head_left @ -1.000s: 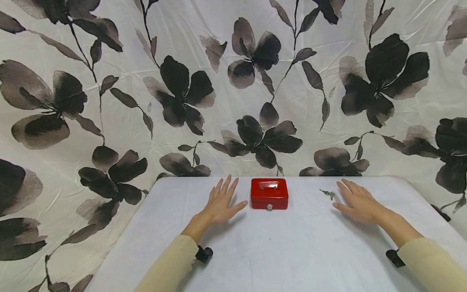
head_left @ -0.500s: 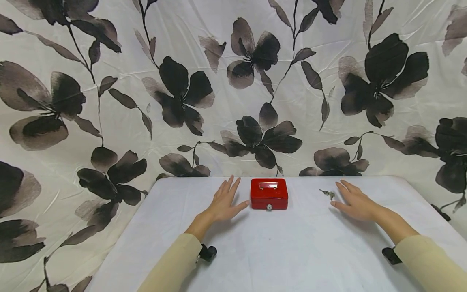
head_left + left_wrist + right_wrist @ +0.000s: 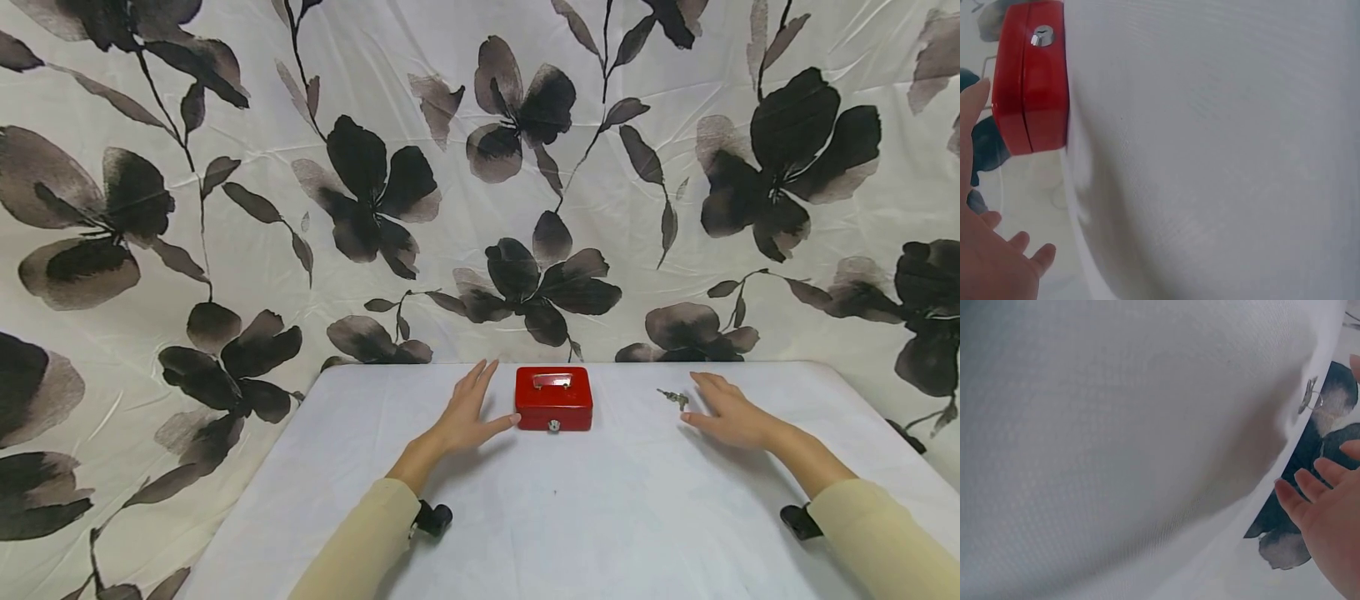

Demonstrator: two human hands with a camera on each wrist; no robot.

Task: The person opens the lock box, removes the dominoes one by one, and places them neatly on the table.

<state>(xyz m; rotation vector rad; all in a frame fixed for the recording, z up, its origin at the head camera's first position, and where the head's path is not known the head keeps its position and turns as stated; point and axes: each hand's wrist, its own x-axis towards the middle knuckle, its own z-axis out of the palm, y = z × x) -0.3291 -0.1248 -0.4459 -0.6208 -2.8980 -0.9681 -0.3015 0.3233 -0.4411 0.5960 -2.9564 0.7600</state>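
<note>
**Red box [image 3: 553, 408] at centre, keys [image 3: 678, 399] to its right, nothing gripped**

Left of centre in the lower half of the head view, the left hand [image 3: 459, 419] is over the white table [image 3: 555, 533], fingers extended and thumb stuck out; it holds nothing. The thumb tip overlaps the front left of the box, though whether it touches is hard to tell from here.

The red box sits just below the middle of the frame, upright and closed, its lock [image 3: 554, 426] facing the person. The glossy coat suggests painted metal: stiff, not fragile, a little slick under dry fingers, and likely of modest weight. The left and right side walls look the best places to steady it; the handle [image 3: 552, 381] on top would suit a straight lift.

Right of the box, the keys lie in a small bunch near the table's far edge. They should be light, hard and apt to shift against one another, so a fingertip pinch on one flat key head seems surest.

Toward the right of the frame, the right hand [image 3: 729, 417] is just beside the keys, fingers extended, thumb pointing their way, nothing in its grasp.
</note>
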